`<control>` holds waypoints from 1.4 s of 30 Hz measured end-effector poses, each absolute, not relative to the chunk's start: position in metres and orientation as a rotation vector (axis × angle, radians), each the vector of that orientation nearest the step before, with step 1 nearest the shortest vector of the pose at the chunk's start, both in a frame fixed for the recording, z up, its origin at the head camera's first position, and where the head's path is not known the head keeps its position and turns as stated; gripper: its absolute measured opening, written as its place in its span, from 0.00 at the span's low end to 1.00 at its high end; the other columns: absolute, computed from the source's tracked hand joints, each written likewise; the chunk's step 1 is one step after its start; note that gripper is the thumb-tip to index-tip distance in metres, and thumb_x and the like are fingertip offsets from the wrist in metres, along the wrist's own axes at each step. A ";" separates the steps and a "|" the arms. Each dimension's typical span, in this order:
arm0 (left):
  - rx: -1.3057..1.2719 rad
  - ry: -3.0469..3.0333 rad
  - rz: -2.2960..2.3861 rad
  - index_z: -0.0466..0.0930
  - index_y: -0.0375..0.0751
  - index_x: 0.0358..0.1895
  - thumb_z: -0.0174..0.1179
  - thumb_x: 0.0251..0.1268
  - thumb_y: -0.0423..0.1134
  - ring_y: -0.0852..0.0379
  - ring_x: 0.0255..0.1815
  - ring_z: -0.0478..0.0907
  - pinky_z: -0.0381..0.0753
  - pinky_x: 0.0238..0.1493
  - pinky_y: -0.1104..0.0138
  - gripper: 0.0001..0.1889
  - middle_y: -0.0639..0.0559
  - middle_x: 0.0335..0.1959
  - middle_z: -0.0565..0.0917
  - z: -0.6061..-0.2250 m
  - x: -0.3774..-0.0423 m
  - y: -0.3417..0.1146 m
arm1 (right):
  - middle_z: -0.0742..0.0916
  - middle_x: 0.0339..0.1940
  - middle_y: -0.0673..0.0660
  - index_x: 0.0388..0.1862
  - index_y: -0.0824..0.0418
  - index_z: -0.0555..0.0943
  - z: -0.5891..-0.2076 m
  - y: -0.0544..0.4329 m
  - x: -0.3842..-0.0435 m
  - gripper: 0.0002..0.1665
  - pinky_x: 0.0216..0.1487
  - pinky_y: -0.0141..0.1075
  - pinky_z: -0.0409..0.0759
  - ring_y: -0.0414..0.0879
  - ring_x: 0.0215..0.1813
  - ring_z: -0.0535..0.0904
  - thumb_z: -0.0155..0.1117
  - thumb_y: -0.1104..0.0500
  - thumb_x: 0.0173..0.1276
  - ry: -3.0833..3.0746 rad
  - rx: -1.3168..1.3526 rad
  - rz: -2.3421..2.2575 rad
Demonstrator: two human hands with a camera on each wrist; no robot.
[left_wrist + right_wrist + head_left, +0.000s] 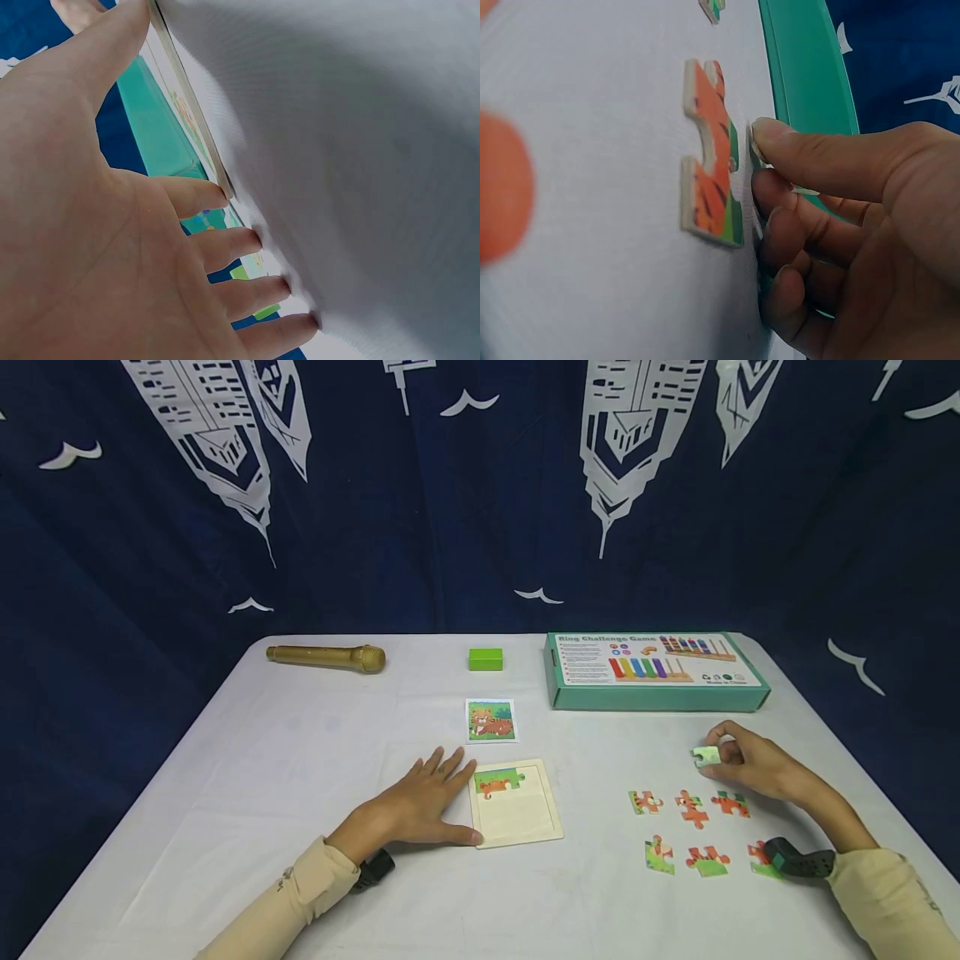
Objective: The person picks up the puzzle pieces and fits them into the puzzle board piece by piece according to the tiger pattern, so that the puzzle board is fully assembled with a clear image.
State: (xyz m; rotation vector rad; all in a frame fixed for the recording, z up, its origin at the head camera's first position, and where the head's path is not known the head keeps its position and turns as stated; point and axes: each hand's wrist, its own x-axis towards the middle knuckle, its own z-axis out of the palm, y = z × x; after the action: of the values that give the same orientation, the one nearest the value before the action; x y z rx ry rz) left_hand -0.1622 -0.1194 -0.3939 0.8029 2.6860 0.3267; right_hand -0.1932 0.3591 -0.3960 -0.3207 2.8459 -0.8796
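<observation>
My right hand (761, 766) pinches a light green jigsaw piece (706, 756) between thumb and fingertips, over the right side of the table. In the right wrist view the fingers mostly hide that piece, and an orange striped piece (714, 150) lies beside them. My left hand (416, 802) is spread flat on the cloth, its thumb and index fingertip at the left edge of a pale square puzzle board (519, 818). Joined green and orange pieces (498, 782) fill the board's upper left. Several loose tiger pieces (707, 862) lie in two rows below the right hand.
Above the board lies a tiger picture card (491, 722), with a green block (485, 660) behind it. A gold microphone (326, 657) lies at the back left. A teal game box (656, 697) stands at the back right. The white-covered table (247, 760) meets a dark blue curtain (420, 527).
</observation>
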 end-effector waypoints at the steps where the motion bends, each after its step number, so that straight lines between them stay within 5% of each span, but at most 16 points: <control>1: 0.804 2.686 0.327 0.48 0.46 0.77 0.56 0.51 0.74 0.40 0.77 0.37 0.44 0.73 0.45 0.55 0.45 0.78 0.44 -0.394 -0.162 -0.119 | 0.74 0.26 0.52 0.52 0.69 0.66 -0.396 0.359 -0.193 0.26 0.26 0.32 0.64 0.39 0.26 0.68 0.68 0.60 0.62 2.838 -0.308 -0.891; 33: 0.802 2.685 0.312 0.48 0.46 0.77 0.55 0.51 0.75 0.40 0.77 0.38 0.45 0.73 0.45 0.55 0.45 0.78 0.45 -0.395 -0.163 -0.119 | 0.82 0.31 0.57 0.58 0.71 0.65 -0.382 0.341 -0.192 0.20 0.32 0.31 0.78 0.39 0.32 0.74 0.54 0.69 0.68 2.753 -0.433 -1.101; 42: 0.804 2.684 0.318 0.48 0.45 0.77 0.55 0.51 0.75 0.39 0.77 0.37 0.45 0.73 0.45 0.55 0.44 0.78 0.44 -0.395 -0.163 -0.119 | 0.82 0.29 0.56 0.57 0.68 0.67 -0.378 0.321 -0.191 0.21 0.28 0.30 0.74 0.38 0.27 0.74 0.56 0.71 0.66 2.817 -0.627 -1.102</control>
State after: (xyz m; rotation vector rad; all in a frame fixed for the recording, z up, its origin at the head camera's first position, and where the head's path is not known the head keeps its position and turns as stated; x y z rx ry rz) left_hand -0.1634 -0.1194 -0.3946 0.8037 2.6843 0.3179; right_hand -0.1914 0.3212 -0.3782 -0.6268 2.8172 -1.1023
